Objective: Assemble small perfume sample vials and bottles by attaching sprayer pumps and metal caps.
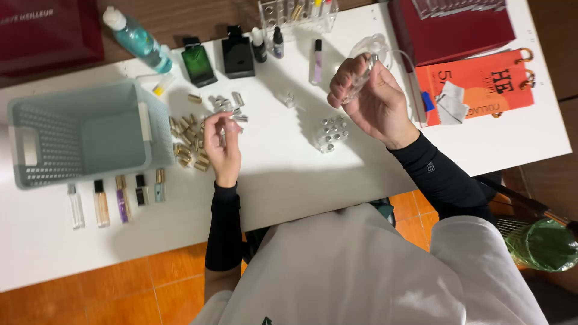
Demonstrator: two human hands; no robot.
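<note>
Holding a clear glass vial [361, 77] in curled fingers, the right hand [370, 99] is raised at 1 o'clock above the table [289, 174]. At 10 o'clock, the left hand [223, 144] pinches a small cap [232, 127] beside the pile of gold caps [189, 144]. A loose pinch could drop that cap among the others; the raised vial could slip and roll.

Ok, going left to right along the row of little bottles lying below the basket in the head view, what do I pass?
Clear vial → amber vial → purple vial → black-labelled vial → pale teal vial, then the left hand further right.
</note>
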